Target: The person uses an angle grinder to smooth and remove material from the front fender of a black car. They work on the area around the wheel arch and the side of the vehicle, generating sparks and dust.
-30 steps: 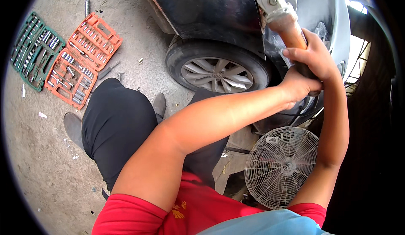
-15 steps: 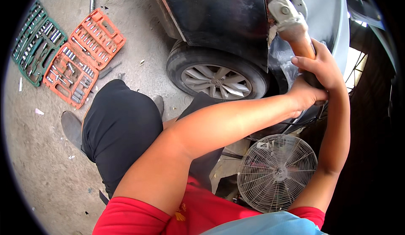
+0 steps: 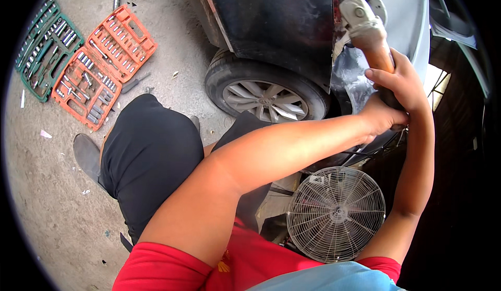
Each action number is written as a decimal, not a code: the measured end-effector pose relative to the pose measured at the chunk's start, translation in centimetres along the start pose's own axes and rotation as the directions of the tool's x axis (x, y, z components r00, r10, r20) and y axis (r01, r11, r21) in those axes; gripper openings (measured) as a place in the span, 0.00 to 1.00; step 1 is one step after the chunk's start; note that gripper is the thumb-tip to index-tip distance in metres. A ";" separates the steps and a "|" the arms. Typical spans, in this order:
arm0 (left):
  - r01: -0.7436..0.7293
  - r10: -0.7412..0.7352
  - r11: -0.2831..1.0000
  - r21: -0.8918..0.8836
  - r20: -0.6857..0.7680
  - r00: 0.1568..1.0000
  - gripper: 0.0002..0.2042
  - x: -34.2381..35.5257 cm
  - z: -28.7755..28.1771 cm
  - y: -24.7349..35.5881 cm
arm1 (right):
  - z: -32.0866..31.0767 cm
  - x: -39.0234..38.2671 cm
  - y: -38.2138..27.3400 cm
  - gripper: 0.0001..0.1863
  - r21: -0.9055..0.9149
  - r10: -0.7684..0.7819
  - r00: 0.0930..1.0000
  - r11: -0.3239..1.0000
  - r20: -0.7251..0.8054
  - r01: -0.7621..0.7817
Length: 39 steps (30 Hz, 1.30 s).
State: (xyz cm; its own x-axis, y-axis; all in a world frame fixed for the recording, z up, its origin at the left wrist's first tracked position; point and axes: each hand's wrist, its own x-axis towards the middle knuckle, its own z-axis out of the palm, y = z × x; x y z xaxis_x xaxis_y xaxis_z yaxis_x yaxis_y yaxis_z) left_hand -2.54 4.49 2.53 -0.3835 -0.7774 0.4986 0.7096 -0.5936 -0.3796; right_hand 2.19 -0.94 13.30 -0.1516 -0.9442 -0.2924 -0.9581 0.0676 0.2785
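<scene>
Both of my hands are wrapped round an angle grinder with an orange-brown body and a pale metal head. My right hand grips the body nearer the head, its thumb lying across the casing. Behind it, my left hand is closed round the dark rear end. The round disc and guard are at the tool's far end, over the grey car fender. Whether the disc touches the metal I cannot tell. Bare, sanded-looking patches show on the panel beside the grinder.
A black car door and a wheel are left of the grinder. A round caged fan stands below my forearms. Orange and green socket sets lie open on the concrete floor at left.
The grinder and both hands sit very slightly farther right and lower in the picture. The view has shifted a little; my grip is the same.
</scene>
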 end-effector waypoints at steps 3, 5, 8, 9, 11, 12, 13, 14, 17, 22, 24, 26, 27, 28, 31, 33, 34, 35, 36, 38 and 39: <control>-0.007 0.007 1.000 -0.005 0.026 1.000 0.13 0.4 -0.6 0.3 | 0.1 1.1 -1.0 0.33 -0.113 0.006 0.998 0.994 0.056 0.001; -0.019 0.020 1.000 -0.019 0.027 0.999 0.13 0.3 -0.6 0.0 | 0.2 0.6 -0.8 0.32 -0.088 0.003 1.000 0.996 0.012 -0.002; -0.003 0.003 1.000 0.001 0.050 0.999 0.13 0.1 -0.4 -0.1 | 0.3 -0.4 0.2 0.31 -0.040 0.007 0.997 0.999 -0.075 -0.010; -0.006 0.005 1.000 0.011 0.062 0.998 0.13 0.2 -0.2 0.1 | 0.2 -0.3 -0.2 0.31 -0.062 -0.009 0.998 0.998 -0.060 0.005; -0.023 0.022 1.000 0.003 0.063 0.998 0.14 0.8 -0.4 0.9 | -0.2 0.7 -1.1 0.31 -0.105 -0.037 0.999 0.994 -0.028 0.034; -0.032 0.032 0.999 -0.002 0.059 0.998 0.14 0.9 -0.7 1.2 | -0.2 1.4 -1.5 0.32 -0.134 -0.028 1.000 0.991 0.004 0.028; -0.033 0.034 0.999 -0.008 0.052 0.998 0.14 0.9 -0.6 1.3 | -0.3 1.4 -1.9 0.32 -0.125 -0.033 0.999 0.992 0.004 0.034; -0.037 0.037 0.999 -0.013 0.045 0.998 0.14 0.9 -0.4 1.5 | -0.3 1.3 -2.2 0.32 -0.117 -0.041 0.999 0.992 0.005 0.042; -0.023 0.023 1.000 0.020 0.005 1.000 0.14 1.0 -0.7 1.1 | -0.2 1.4 -0.6 0.33 -0.039 -0.035 0.999 0.999 -0.018 0.034; -0.042 0.041 0.998 0.048 0.011 0.999 0.14 1.6 -0.4 2.1 | -0.8 1.9 -1.9 0.33 -0.013 -0.030 1.000 0.999 0.008 0.030; -0.045 0.042 0.996 0.078 0.041 0.998 0.15 2.2 -0.9 2.9 | -1.0 2.8 -2.7 0.32 -0.041 -0.025 0.999 0.999 0.041 0.027; -0.040 0.040 0.999 0.036 0.003 0.999 0.15 1.6 -0.3 2.4 | -1.0 2.0 -2.1 0.32 0.013 -0.040 0.999 0.999 0.008 0.040; -0.039 0.040 0.999 0.007 -0.024 0.999 0.14 1.2 -0.1 2.0 | -0.8 1.7 -1.4 0.32 0.039 -0.042 0.999 0.998 0.003 0.042; -0.048 0.054 0.996 0.070 -0.074 0.996 0.15 1.1 0.1 1.8 | -0.9 1.7 -0.7 0.31 0.040 -0.007 1.000 0.999 0.007 0.006; -0.052 0.057 0.996 0.066 -0.077 0.995 0.15 1.2 0.3 2.7 | -1.1 2.4 -0.7 0.31 0.101 -0.018 1.000 0.995 0.023 0.016; -0.043 0.045 0.997 0.062 -0.036 0.998 0.14 1.5 0.1 3.5 | -1.0 2.7 -1.9 0.31 0.085 -0.048 0.998 0.995 0.029 0.046; -0.047 0.049 0.995 0.085 -0.029 0.998 0.14 1.9 0.2 3.9 | -1.2 2.7 -2.9 0.31 0.069 -0.049 0.998 0.997 0.026 0.048; -0.051 0.054 0.993 0.107 -0.021 0.998 0.14 2.1 0.4 4.0 | -1.5 2.6 -3.5 0.31 0.051 -0.051 0.998 0.997 0.023 0.049; -0.091 0.091 0.993 0.076 -0.001 0.996 0.14 2.1 0.3 4.1 | -1.5 3.0 -3.3 0.32 0.046 -0.054 0.998 0.998 0.030 0.053; -0.059 0.062 0.996 0.073 -0.038 0.997 0.14 1.8 0.6 4.0 | -1.8 3.0 -2.3 0.32 0.022 -0.033 0.999 0.999 0.029 0.033; -0.041 0.045 0.997 0.068 -0.051 0.998 0.14 1.6 1.0 3.7 | -1.9 2.7 -2.2 0.32 0.006 -0.019 1.000 1.000 0.024 0.019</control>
State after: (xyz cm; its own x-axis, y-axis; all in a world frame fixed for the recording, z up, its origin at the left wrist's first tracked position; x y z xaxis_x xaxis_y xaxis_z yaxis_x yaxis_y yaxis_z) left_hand 0.06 1.27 2.72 -0.3809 -0.8126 0.4411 0.7632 -0.5456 -0.3460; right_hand 4.37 -4.27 13.68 -0.1389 -0.9374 -0.3195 -0.9622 0.0515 0.2673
